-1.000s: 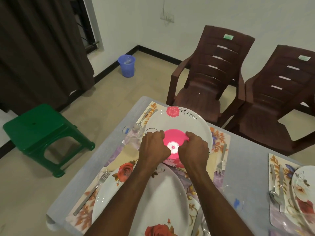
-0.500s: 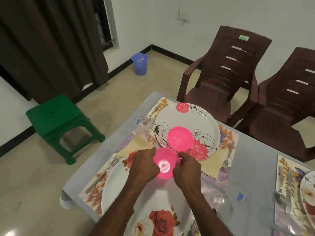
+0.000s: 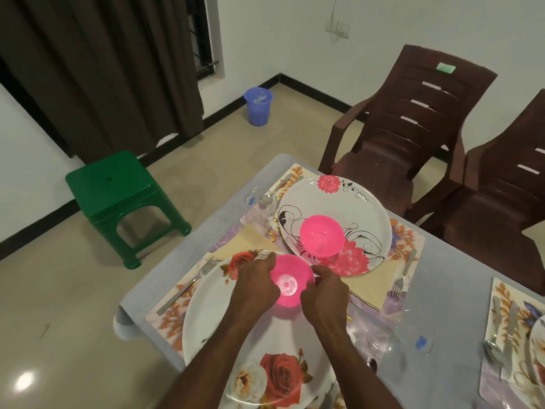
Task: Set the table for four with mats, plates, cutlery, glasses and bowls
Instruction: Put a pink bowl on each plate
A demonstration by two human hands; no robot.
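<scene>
My left hand (image 3: 256,286) and my right hand (image 3: 323,295) grip a pink bowl (image 3: 290,280) by its two sides, over the far rim of the near white rose plate (image 3: 212,320). A second pink bowl (image 3: 321,236) stands on the far white flowered plate (image 3: 333,202). Both plates lie on floral mats (image 3: 380,284). A fork (image 3: 188,283) lies left of the near plate and another fork (image 3: 402,276) right of the far plate. One clear glass (image 3: 262,199) stands beside the far plate, another glass (image 3: 413,335) to the right of the near one.
The grey table (image 3: 451,276) has a third mat with cutlery (image 3: 507,335) at the right edge. Two brown plastic chairs (image 3: 413,128) stand behind the table. A green stool (image 3: 118,187) and a blue bucket (image 3: 259,106) are on the floor to the left.
One pink bowl was left on the far plate. Both hands drew back toward me with the other pink bowl, now over the near plate. The camera view shifted left.
</scene>
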